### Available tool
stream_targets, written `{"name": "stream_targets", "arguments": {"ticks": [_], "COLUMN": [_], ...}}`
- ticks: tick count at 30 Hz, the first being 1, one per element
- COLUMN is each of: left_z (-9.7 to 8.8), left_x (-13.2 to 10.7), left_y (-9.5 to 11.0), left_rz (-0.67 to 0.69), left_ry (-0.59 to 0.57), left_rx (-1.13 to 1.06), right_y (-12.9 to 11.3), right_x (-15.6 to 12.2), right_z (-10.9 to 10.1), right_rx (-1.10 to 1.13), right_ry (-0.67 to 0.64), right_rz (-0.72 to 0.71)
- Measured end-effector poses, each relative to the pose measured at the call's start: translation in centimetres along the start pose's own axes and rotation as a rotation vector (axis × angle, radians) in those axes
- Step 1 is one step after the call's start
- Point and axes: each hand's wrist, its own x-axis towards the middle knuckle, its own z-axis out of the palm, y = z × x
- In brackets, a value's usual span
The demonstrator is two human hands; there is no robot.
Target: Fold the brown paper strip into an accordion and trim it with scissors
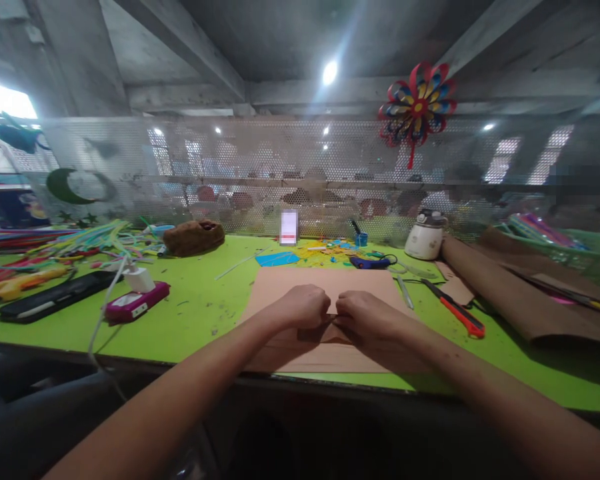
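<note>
My left hand (307, 308) and my right hand (363, 313) meet over a light brown cardboard sheet (280, 360) lying near the table's front edge. Both are closed, fingertips pinching a small piece of brown card (333, 320) between them. Most of that piece is hidden by the fingers, and I cannot tell whether it is joined to the sheet. A grey pen-like stick (405, 292) lies at the sheet's right edge. Farther right is a red and black utility knife (455, 310). Behind the sheet rests a dark blue glue gun (373, 262).
On the green table (195, 313) a purple power strip (137, 303) with a white plug stands left, its cable hanging over the front edge. Colourful strips (95, 241) and a brown pouch (194, 238) lie beyond. A white bottle (425, 237) and rolled brown sheet (500, 293) are right.
</note>
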Motion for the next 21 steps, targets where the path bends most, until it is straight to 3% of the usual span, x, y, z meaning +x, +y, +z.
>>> {"name": "stream_targets", "arguments": {"ticks": [8, 13, 18, 21], "left_z": [-0.3, -0.6, 0.5, 1.4], "left_x": [-1.4, -2.3, -2.3, -2.6], "left_y": [0.5, 0.0, -1.2, -1.7], "left_rz": [0.033, 0.026, 0.065, 0.115], "left_ry": [0.045, -0.001, -0.007, 0.075], "left_rx": [-0.036, -0.143, -0.221, -0.255], "right_y": [0.0, -0.9, -0.7, 0.5], "right_x": [-0.8, -2.2, -2.5, -1.9], "right_z": [-0.3, -0.9, -1.0, -0.6], "right_rx": [0.060, 0.149, 0.177, 0.185], "right_ry": [-0.003, -0.003, -0.008, -0.046], "right_rz": [0.080, 0.155, 0.157, 0.127]}}
